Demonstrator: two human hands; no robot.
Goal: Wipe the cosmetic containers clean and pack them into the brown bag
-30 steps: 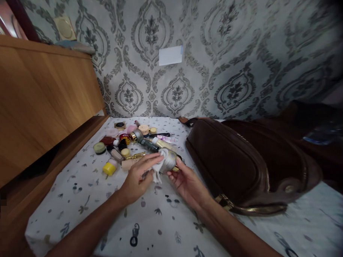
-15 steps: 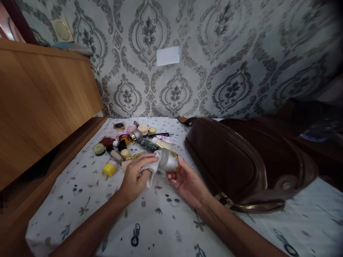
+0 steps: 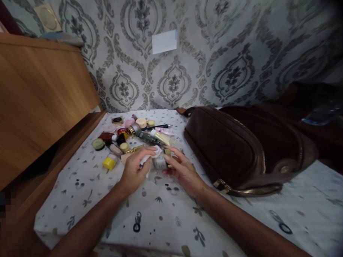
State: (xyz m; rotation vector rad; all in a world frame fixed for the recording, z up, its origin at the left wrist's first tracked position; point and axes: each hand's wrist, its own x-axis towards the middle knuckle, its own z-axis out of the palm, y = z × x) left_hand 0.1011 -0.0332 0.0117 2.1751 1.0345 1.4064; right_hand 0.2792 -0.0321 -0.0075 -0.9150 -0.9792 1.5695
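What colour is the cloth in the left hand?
The cloth is white; the head view shows it.

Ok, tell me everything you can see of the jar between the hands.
The jar looks short and rounded, with a grey, glassy-looking body, print too blurred to read, and shiny gold at one end. It is tipped on its side, the gold end toward the right hand, whose fingers grip it there. The left hand holds a white cloth at its other end, apparently touching. Fingers hide part of it.
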